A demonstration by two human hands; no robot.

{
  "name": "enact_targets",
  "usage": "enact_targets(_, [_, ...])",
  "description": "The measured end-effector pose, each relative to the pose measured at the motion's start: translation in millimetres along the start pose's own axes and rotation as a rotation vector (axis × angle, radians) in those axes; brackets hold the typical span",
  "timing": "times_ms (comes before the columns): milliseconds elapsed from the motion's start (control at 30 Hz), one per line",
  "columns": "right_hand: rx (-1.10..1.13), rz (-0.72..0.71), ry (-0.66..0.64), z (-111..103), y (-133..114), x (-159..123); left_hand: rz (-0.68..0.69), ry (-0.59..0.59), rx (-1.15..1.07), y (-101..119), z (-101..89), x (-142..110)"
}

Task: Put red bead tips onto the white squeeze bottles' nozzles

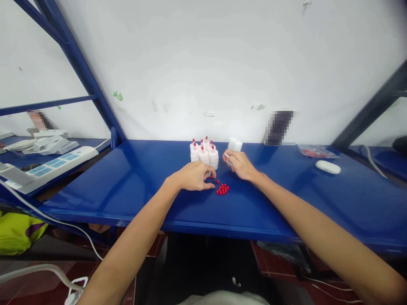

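My left hand (196, 176) hovers low over the blue table, its thumb and fingers apart. Beneath its fingertips lies a loose red cap (218, 181), and just beyond is a small cluster of red caps (222, 189). Several white squeeze bottles (204, 157) with red-capped tips stand close together behind the left hand. My right hand (239, 163) has its fingers closed around a small white bottle (227, 160), mostly covered by the hand. More white containers (235, 144) stand just behind the right hand; whether they have caps cannot be made out.
The blue table (152, 186) meets a white wall. A white oval case (328, 167) and a clear bag of red pieces (318, 151) lie at the right. A power strip (60, 163) and white boxes (52, 143) occupy the left shelf. Blue frame posts flank the table.
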State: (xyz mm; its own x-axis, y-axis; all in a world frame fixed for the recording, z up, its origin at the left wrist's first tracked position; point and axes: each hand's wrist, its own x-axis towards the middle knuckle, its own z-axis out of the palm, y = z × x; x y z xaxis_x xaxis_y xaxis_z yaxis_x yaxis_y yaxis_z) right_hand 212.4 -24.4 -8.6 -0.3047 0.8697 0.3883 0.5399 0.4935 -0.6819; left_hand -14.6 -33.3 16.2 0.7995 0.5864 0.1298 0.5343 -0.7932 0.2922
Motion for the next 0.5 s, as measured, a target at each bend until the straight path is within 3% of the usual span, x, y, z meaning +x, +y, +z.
enact_targets(167, [-0.066,0.0,-0.035,-2.6,-1.5,0.8,-0.047,-0.007,0.085,-4.5,-0.3,-2.3])
enact_targets(333, [-0.213,0.051,-0.337,-11.0,-12.9,3.2,-0.034,-0.008,0.139,-7.5,4.8,0.4])
enact_targets(500, [-0.252,0.066,-0.459,-15.4,-23.4,1.3,0.022,0.027,0.074,-3.9,6.7,2.1])
